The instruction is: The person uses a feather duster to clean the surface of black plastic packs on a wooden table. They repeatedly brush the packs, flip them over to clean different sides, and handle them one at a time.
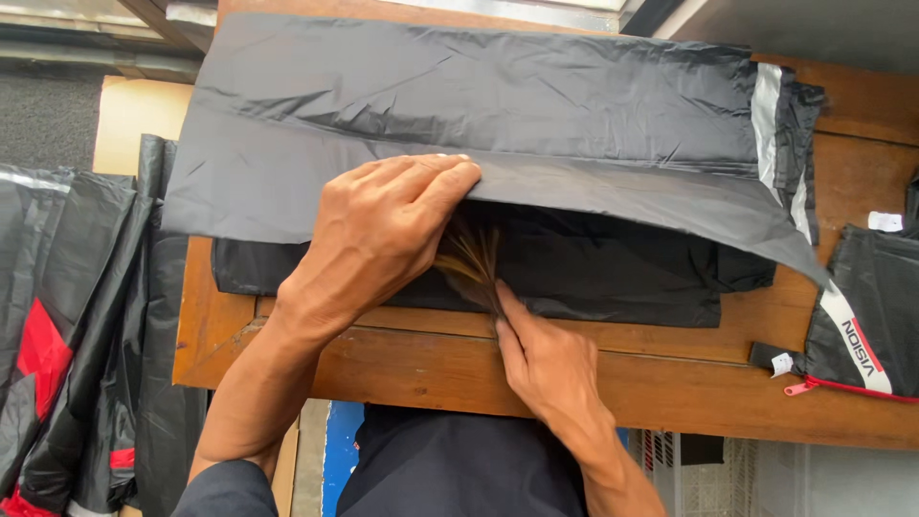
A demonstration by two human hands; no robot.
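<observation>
Two hands, one black plastic bag [479, 105] on a wooden table [689, 369]
L hand [378, 239] pinches the bag's edge up; R hand [541, 359] — fingers straight, gripping nothing — slides one folded black garment [593, 268] inside.

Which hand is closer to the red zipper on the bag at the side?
The right hand. It rests at the wooden table edge, nearer the red zipper at the far right. The left hand lifts the grey plastic sheet further left.

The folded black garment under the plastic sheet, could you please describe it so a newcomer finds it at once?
On the wooden table, the left hand lifts a black plastic sheet. The folded black garment lies flat beneath; unlike the red-zipped pouch at right, it is plain.
</observation>
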